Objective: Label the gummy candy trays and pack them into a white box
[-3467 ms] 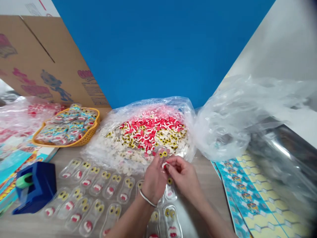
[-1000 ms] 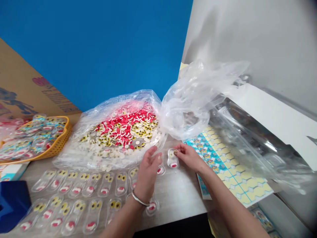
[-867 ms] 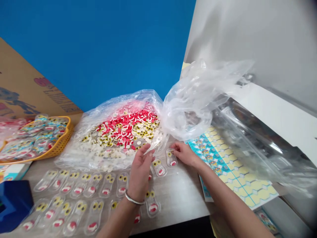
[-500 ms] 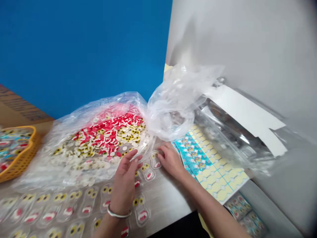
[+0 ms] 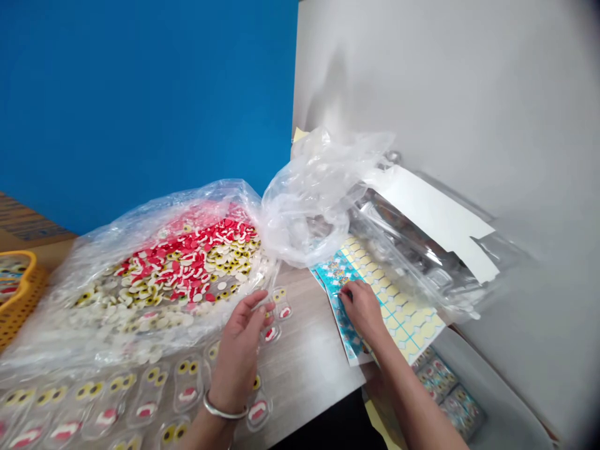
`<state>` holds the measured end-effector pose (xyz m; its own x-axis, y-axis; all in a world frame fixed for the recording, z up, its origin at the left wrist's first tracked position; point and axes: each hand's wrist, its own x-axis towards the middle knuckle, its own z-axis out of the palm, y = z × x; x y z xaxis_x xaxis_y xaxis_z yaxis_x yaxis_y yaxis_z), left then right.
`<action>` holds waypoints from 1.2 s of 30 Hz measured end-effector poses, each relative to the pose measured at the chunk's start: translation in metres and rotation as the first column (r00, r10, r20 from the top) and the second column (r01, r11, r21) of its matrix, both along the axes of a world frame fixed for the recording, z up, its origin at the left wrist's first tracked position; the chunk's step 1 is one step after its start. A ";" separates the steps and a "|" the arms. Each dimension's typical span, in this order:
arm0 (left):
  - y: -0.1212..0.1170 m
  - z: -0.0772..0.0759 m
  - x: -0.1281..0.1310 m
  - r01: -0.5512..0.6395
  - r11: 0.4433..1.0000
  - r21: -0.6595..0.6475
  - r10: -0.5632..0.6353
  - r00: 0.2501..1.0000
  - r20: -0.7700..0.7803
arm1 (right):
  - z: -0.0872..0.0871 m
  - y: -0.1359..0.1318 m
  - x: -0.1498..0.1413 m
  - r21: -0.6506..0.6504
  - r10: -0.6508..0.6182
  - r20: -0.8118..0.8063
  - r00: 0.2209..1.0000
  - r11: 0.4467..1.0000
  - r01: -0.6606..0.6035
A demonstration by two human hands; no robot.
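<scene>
My left hand (image 5: pixel 241 350), with a silver bangle at the wrist, hovers over the clear plastic shells (image 5: pixel 281 310) with its fingers loosely bent and apart, holding nothing that I can see. Each shell holds a pair of yellow-and-black eyes and a red-and-white mouth piece. Over on the right, my right hand (image 5: pixel 363 309) has its fingertips pinched together on the blue printed part of a sticker sheet (image 5: pixel 407 315). Whether a single sticker has come loose there is hidden by the fingers. More shells (image 5: pixel 147 394) lie in rows along the lower left.
A large clear bag (image 5: pixel 107 244) spreads its eye and mouth pieces (image 5: pixel 187 262) behind the shells. Crumpled plastic (image 5: pixel 309 212) and a white-edged box (image 5: pixel 435 219) stand at the back right. A yellow basket (image 5: pixel 23 306) is at far left; packed items (image 5: pixel 438 381) sit below the table edge.
My right hand has moved right, from the end shell onto the sticker sheet. My left hand stays over the shells. The view has turned slightly to the right.
</scene>
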<state>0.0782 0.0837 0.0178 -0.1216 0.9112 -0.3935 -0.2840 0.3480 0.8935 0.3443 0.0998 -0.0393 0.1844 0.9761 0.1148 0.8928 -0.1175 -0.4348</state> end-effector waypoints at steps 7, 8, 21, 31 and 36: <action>-0.008 0.002 0.015 0.101 0.994 -0.039 -0.100 0.994 0.045 | 0.020 -0.005 -0.026 -0.002 0.058 -0.410 0.910 0.998 -0.065; -0.010 0.002 0.019 0.128 0.991 -0.048 -0.125 0.990 0.061 | 0.025 -0.007 -0.035 0.005 0.085 -0.496 0.864 0.995 -0.096; 0.013 -0.016 -0.077 -0.193 0.980 -0.051 0.197 0.977 0.084 | 0.052 0.055 -0.176 0.058 0.539 -0.376 0.753 0.825 -0.562; 0.022 -0.042 -0.129 -0.348 0.934 -0.087 0.358 0.919 0.164 | 0.020 0.123 -0.262 -0.221 0.767 0.024 0.642 0.630 -0.744; 0.023 -0.049 -0.133 -0.321 0.944 -0.079 0.331 0.924 0.193 | 0.027 0.131 -0.252 -0.268 0.792 0.051 0.609 0.598 -0.755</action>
